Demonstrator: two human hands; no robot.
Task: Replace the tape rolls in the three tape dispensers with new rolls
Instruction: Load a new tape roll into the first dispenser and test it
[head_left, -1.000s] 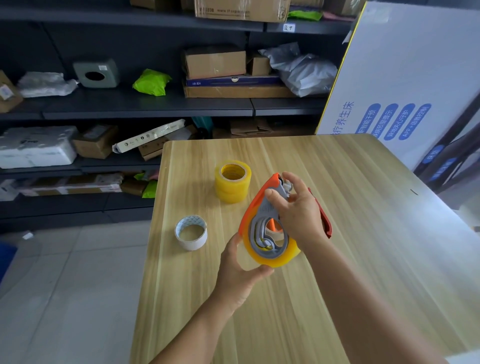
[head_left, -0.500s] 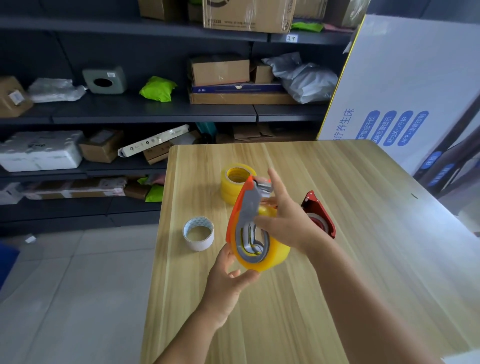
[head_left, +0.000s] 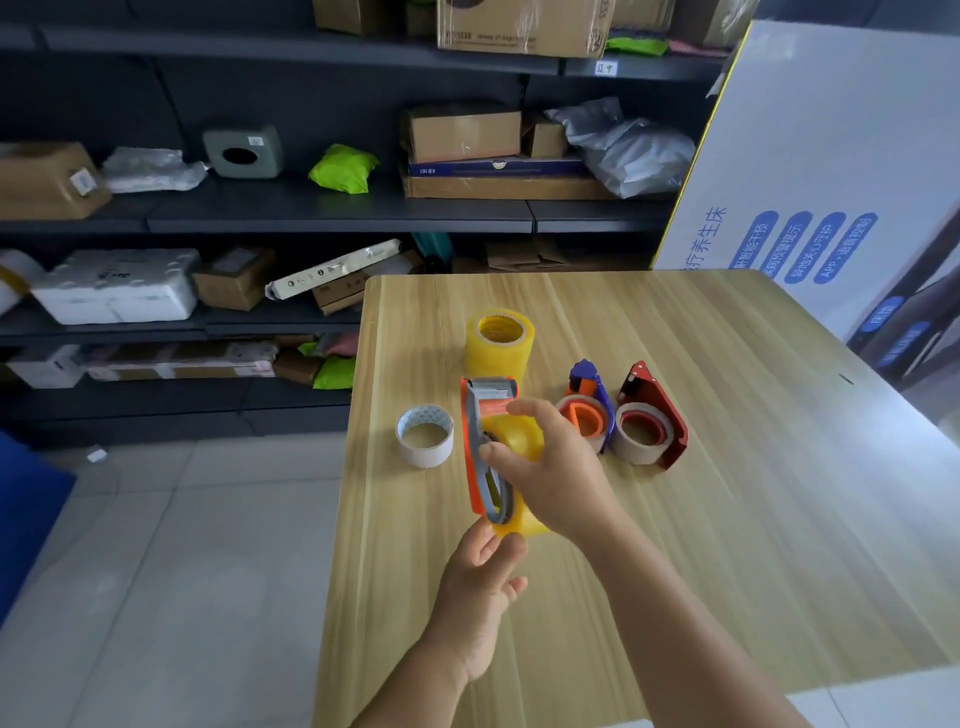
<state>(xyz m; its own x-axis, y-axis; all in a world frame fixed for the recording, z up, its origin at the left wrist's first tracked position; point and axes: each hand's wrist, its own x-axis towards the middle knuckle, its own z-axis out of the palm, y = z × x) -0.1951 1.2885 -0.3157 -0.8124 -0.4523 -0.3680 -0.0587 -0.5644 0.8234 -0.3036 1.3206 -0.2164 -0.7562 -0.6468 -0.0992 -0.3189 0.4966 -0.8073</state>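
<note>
Turned edge-on since a moment ago, the orange dispenser (head_left: 475, 447) is gripped by the right hand (head_left: 558, 475); its yellow roll (head_left: 511, 441) is touched by the half-open left hand (head_left: 480, 587).

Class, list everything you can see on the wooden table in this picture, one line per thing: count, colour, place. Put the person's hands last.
Table: one, light wood, in front of dark shelving.
Stack of tape rolls: one, yellow, far left of the table.
Loose tape roll: one, white, near the left edge.
Orange dispenser: one, orange and grey with a yellow roll, held above the table.
Blue dispenser: one, blue and orange, mid-table.
Red dispenser: one, red with a beige roll, right of the blue one.
Right hand: grips the orange dispenser.
Left hand: fingertips at its lower end.
</note>
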